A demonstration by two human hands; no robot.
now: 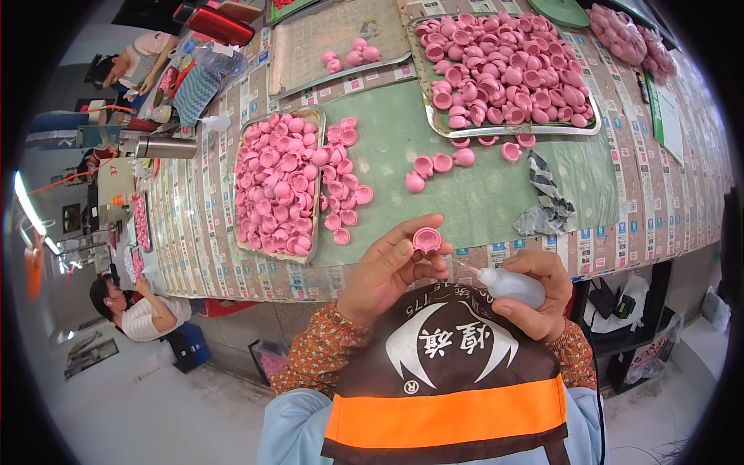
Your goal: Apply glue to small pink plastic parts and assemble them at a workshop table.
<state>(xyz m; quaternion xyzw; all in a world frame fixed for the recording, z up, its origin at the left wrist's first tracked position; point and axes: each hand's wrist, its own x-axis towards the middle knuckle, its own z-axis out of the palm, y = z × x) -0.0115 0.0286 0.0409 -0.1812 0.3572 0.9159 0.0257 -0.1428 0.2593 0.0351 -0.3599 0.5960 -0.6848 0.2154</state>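
Between the thumb and fingers of my left hand (387,271) is a small pink plastic cup-shaped piece (426,240), its hollow side facing up. My right hand (535,291) grips a translucent squeeze bottle (513,287), tipped so its thin nozzle points left toward the pink piece. The nozzle tip is close to the piece; whether it touches, I cannot tell. Beyond my left hand, a metal tray (316,232) is heaped with similar pink pieces, and several more lie loose along its right side. A larger metal tray (511,130) at the far right holds another heap.
Loose pink pieces (442,163) lie on the green mat (372,101). A crumpled grey-striped cloth (549,198) rests at its right. Behind stands a tray (310,46) with a few pink balls. A steel flask (167,147) and red bottle (213,25) are at left. Two people work farther left.
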